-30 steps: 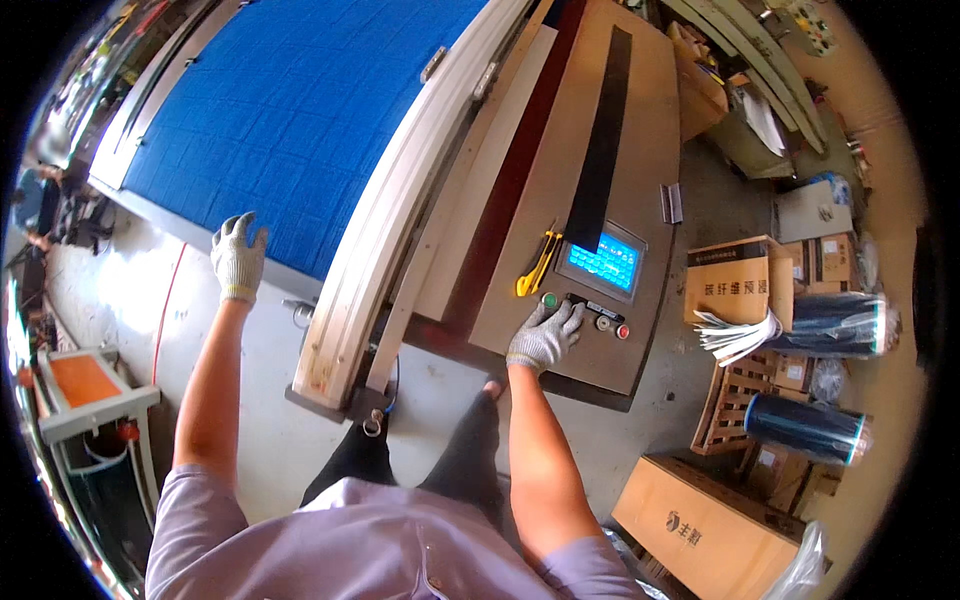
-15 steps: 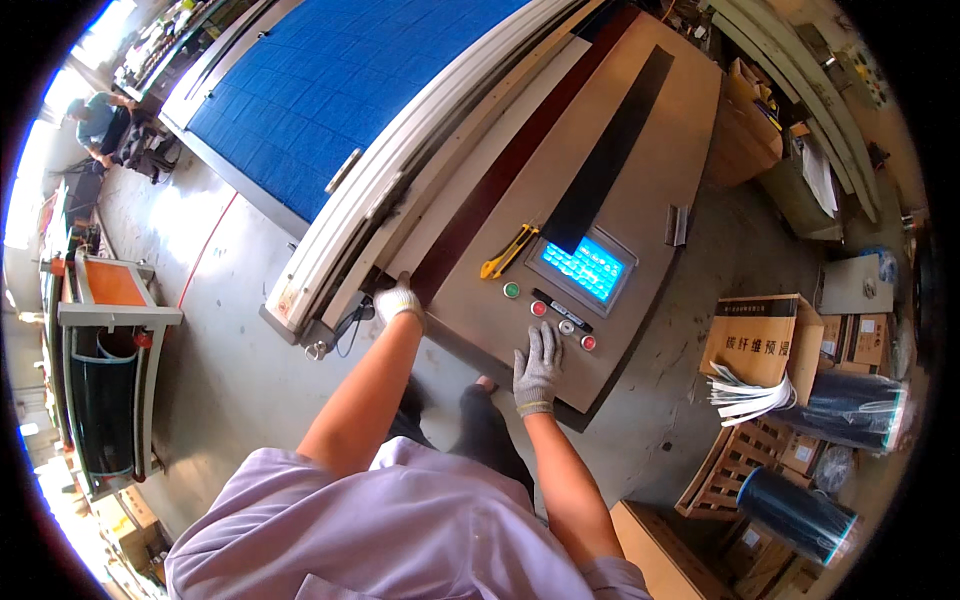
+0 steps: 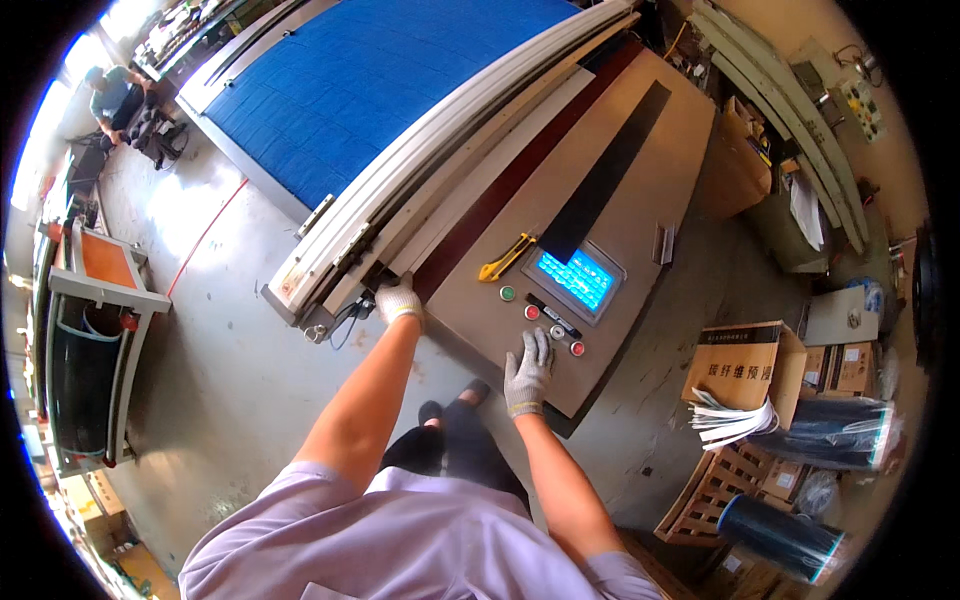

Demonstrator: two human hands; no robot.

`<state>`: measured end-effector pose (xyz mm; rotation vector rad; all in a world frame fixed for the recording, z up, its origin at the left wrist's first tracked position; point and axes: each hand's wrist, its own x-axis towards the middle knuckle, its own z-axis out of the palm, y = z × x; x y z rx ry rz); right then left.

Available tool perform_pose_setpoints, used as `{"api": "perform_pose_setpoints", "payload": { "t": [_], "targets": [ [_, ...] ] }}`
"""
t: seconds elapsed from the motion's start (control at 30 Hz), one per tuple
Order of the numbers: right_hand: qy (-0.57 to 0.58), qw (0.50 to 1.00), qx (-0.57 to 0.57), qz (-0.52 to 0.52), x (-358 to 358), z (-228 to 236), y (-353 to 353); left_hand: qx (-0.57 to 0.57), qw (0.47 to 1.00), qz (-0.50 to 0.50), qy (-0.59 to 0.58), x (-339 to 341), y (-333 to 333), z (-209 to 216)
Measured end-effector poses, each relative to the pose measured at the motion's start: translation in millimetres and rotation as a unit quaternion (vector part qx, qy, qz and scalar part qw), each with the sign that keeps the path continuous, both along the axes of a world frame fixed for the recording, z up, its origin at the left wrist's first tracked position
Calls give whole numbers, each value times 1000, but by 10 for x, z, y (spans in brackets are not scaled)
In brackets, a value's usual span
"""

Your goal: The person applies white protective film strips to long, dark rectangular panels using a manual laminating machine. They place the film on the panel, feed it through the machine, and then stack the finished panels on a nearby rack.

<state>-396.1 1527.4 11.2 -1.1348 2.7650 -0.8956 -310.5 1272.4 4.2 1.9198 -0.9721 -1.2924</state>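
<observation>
My right hand [image 3: 528, 373], in a grey-white knit glove, lies with its fingers apart on the brown machine panel [image 3: 480, 322]. Its fingertips are close to the silver key switch [image 3: 557, 331] and a red button [image 3: 577, 349]. Similarly gloved, my left hand [image 3: 400, 303] is at the panel's left corner, beside the end of the long white beam [image 3: 400, 158]; its fingers are mostly hidden. Above the buttons, a lit blue touchscreen [image 3: 575, 279] is partly overlapped by a long black strip [image 3: 610, 175]. A yellow utility knife [image 3: 507, 258] and a black marker [image 3: 553, 316] lie nearby.
Beyond the beam spreads a blue machine bed [image 3: 370, 90]. A rack with a dark roll [image 3: 85, 385] stands left. At right are an open carton [image 3: 735, 362], white strips [image 3: 730, 420] and wrapped black rolls [image 3: 780, 535]. A seated person [image 3: 120, 105] is far left.
My view has shifted slightly. A small fitting on the white beam has slid toward the beam's near end. Both hands remain at about the same places on the machine.
</observation>
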Motion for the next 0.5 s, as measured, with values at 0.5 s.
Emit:
{"api": "perform_pose_setpoints", "payload": {
  "t": [0.5],
  "targets": [
    [-787,446,-419,-78,-671,363,-1169,23,967,-194,161,1925,2163,1200]
  ]
}}
